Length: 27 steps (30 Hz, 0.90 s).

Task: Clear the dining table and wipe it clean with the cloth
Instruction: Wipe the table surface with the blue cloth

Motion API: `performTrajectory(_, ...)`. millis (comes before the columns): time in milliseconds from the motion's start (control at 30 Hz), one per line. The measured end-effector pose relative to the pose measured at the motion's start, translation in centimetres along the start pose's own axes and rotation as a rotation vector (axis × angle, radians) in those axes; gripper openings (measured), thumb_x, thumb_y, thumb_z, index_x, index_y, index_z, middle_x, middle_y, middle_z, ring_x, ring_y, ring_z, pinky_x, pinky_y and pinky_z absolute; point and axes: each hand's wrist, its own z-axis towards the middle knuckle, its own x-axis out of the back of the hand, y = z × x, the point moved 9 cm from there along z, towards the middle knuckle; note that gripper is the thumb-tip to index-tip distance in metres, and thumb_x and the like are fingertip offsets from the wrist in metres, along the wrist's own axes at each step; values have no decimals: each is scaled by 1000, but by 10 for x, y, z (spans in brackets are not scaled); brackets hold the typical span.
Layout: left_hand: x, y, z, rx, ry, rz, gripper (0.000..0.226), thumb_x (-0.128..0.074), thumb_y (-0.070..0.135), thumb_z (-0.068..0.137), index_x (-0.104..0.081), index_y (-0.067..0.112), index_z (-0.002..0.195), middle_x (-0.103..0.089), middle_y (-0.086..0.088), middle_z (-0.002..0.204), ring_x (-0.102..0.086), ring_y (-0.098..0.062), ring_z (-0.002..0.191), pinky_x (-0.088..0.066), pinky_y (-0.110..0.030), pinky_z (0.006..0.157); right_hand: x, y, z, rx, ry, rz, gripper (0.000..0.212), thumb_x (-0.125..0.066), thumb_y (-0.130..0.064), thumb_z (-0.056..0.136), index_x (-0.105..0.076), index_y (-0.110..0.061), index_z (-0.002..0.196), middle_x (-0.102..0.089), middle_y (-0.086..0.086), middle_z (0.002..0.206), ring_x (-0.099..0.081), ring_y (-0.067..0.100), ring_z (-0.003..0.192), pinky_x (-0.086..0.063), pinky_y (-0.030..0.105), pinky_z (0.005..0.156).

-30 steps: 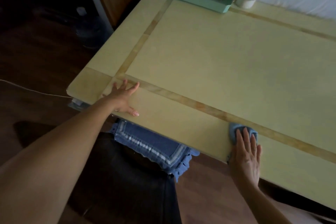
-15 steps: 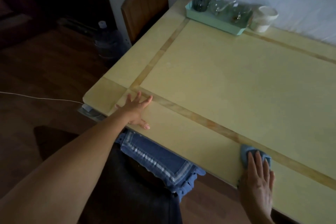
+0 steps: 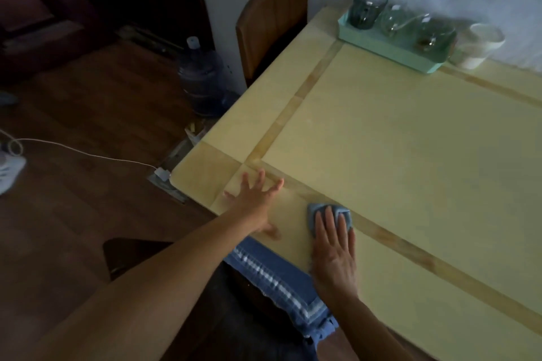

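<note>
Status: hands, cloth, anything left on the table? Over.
Left hand flat on table near corner. Right hand pressing cloth flat by near edge. Tray of glasses and cup at far edge, uncleared.

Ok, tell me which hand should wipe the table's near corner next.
Right. The right hand presses flat on the cloth, just beside that corner. The left hand lies bare and spread on the table there, holding nothing; it should lift clear.
</note>
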Motion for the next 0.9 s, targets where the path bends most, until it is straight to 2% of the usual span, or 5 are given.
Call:
performTrajectory(133, 41, -13, 6, -71, 140, 47, 99, -69, 47, 76, -2, 39, 148, -20, -2, 156, -23, -30, 141, -19, -64, 109, 5, 0, 11, 81, -13, -39, 86, -41, -17, 71, -3, -21, 149, -23, 2, 152, 8, 17, 144, -2, 35, 114)
performTrajectory(400, 59, -121, 37, 58, 28, 30, 106, -69, 48, 75, 9, 41, 146, 23, -4, 156, 18, -36, 143, -13, -66, 110, 4, -8, 60, -148, 88, 21, 66, -48, -9, 81, -28, -9, 144, -25, 13, 152, -15, 29, 142, -4, 44, 116)
performTrajectory(533, 55, -124, 45, 29, 60, 35, 107, -70, 49, 73, 6, 40, 147, 17, -8, 157, 12, -39, 143, -20, -63, 111, -7, -69, 82, 136, 24, -20, 82, -64, -4, 72, -25, -12, 144, -30, 10, 151, -12, 30, 141, -9, 47, 112)
performTrajectory(733, 57, -123, 44, 20, 60, 68, 105, -69, 51, 74, 6, 39, 148, 16, -8, 157, 10, -39, 144, -23, -61, 109, -19, -106, 60, 614, -128, -139, 71, -38, -18, 80, -17, -18, 148, -16, 1, 156, -12, 26, 144, -11, 42, 112)
performTrajectory(900, 59, -119, 36, 13, 25, 50, 105, -66, 50, 77, 11, 37, 147, 22, -7, 156, 15, -37, 143, -18, -61, 110, -5, -46, 74, 464, -115, -100, 76, -34, -16, 75, -13, -21, 149, -10, -2, 157, -2, 19, 145, -10, 38, 112)
